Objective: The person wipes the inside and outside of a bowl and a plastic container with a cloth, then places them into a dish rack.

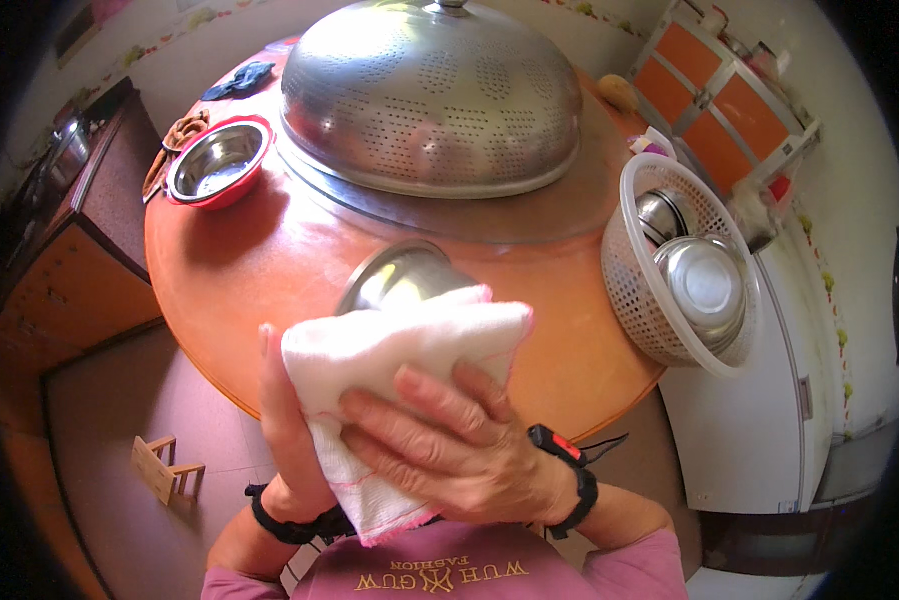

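A folded white cloth (412,337) with pink stitched edging lies between my two hands. My right hand (449,450) is spread flat over its top, fingers pressing on the fabric. My left hand (288,427) holds the cloth from the left and below, thumb upright along its side; most of its fingers are hidden. Just beyond the cloth shows a shiny metal bowl (404,276), partly covered by it. Whether that bowl rests on the round orange table (269,277) or is held under the cloth, I cannot tell.
A large perforated metal dome cover (434,112) stands at the table's back. Left of it sits a red-rimmed steel bowl (221,169) near a dark cloth (241,80). On the right, a plastic basket (629,292) holds steel bowls (703,281). A small wooden stool (157,469) is on the floor.
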A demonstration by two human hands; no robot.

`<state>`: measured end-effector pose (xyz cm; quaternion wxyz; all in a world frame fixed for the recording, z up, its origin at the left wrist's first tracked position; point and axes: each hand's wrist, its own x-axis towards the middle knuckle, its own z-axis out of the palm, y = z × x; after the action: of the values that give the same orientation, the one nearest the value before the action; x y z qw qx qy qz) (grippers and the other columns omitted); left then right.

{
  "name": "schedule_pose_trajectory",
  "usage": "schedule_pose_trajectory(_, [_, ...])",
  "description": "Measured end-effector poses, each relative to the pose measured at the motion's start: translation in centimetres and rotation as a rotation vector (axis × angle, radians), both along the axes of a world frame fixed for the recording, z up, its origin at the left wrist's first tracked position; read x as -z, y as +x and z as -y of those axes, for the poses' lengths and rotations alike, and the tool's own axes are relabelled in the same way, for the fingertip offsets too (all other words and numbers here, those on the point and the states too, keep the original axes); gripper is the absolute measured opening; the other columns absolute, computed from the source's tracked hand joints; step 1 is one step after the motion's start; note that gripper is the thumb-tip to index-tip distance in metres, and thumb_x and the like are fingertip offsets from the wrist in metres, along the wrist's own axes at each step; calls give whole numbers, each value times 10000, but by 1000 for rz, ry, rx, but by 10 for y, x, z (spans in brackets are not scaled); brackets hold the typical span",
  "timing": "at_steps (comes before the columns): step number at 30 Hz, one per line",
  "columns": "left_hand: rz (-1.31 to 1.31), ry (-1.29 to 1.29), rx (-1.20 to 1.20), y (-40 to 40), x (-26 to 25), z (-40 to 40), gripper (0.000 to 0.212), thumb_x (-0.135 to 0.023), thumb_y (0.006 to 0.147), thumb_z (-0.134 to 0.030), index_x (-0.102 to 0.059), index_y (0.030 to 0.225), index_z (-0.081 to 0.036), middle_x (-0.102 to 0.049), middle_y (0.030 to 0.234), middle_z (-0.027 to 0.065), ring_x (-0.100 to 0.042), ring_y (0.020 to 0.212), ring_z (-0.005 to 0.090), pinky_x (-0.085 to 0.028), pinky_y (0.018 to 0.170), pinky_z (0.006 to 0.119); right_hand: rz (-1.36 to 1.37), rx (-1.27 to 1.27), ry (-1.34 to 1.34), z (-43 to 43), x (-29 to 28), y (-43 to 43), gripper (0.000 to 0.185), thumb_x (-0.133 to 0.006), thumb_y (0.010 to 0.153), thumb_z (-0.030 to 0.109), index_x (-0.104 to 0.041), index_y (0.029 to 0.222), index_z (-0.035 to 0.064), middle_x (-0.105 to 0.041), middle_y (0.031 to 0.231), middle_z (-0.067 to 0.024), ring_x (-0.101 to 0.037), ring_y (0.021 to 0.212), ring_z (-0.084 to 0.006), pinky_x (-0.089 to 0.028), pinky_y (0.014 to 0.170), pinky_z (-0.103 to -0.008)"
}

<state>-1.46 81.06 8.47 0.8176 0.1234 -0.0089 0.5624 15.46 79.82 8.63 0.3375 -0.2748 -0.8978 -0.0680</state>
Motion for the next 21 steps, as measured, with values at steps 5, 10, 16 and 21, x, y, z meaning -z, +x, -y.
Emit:
schedule_pose_trajectory(5, [-123, -125, -250, -16, -2, -11, 442, -483, 1020, -370, -567, 1264, -12, -598, 1309, 140, -598, 1158, 247, -442, 1047, 405, 23, -12, 44, 15, 33, 1, 413, -556, 864, 303, -651, 1253, 201, -495, 1459, 25, -370, 1398, -202, -174, 1185, -498])
schedule_pose_trajectory(10, [-31, -85, -300, -31, 12, -16, 440, -424, 1046, -360, -590, 1265, -16, -617, 1302, 137, -568, 1217, 259, -440, 1054, 429, -196, -13, -21, 16, 38, 12, 442, -676, 801, 212, -643, 1240, 179, -516, 1406, -14, -428, 1306, -330, -319, 1080, -585])
schedule_pose_trajectory(16, [-139, -136, -189, -23, 6, -9, 497, -423, 1038, -392, -576, 1260, 25, -632, 1256, 167, -589, 1177, 271, -443, 1042, 444, -481, 108, -584, -21, -10, 22, 932, -609, 787, 661, -375, 1408, 7, -407, 1409, -171, -414, 1310, -268, -342, 1075, -401])
schedule_pose_trajectory(21, [-561, -78, -287, -29, 10, 4, 407, -539, 1003, -324, -660, 970, 63, -711, 901, 132, -686, 767, 206, -568, 718, 344, -491, 107, -910, -28, -7, 35, 1337, -516, 691, 891, -152, 1504, -106, -212, 1574, -248, -285, 1432, -322, -213, 1164, -369])
